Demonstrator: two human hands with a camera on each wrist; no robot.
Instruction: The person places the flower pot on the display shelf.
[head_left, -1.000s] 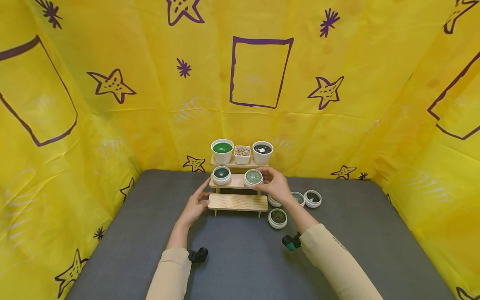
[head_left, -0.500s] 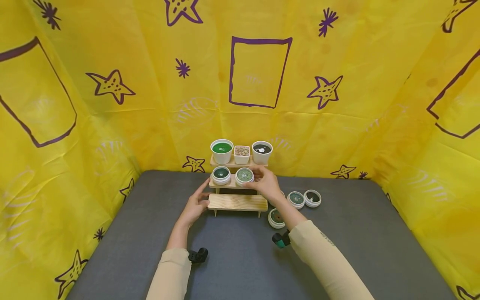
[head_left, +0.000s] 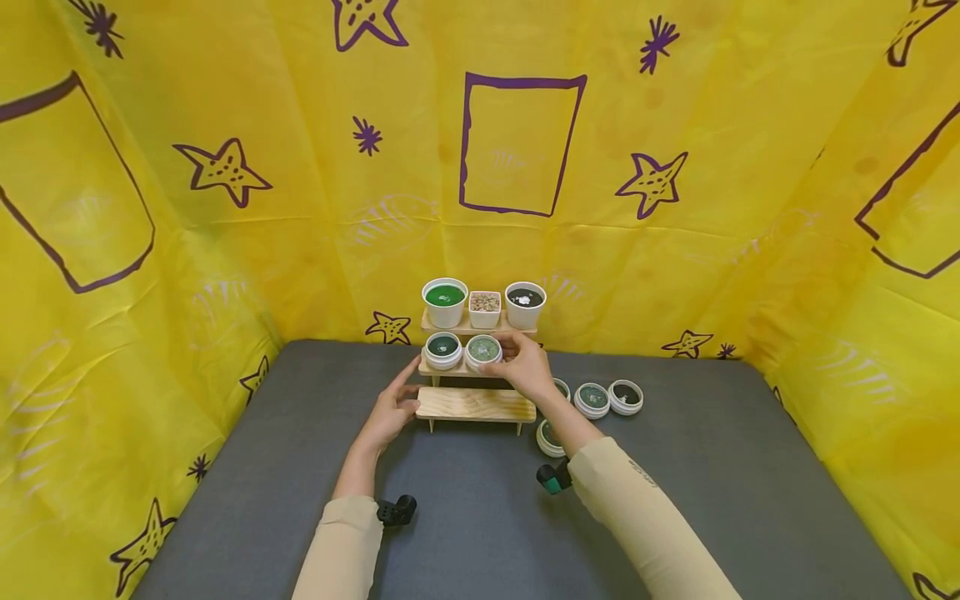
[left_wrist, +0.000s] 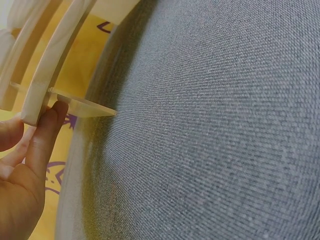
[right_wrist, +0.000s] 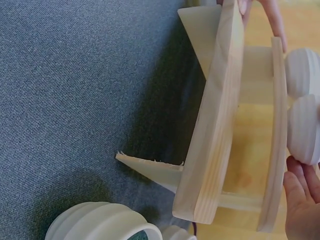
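Left hand pinches the tiered wooden stand; right hand grips the speckled-green pot on its middle tier: best released level.

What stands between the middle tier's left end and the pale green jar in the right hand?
A dark green jar stands there, beside the pale green jar in the right hand; the head view shows it.

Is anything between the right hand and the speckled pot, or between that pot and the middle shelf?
Nothing visible: the right hand grips the speckled pot, and nothing shows between it and the middle shelf. The dark-green pot stands to its left, not beneath.
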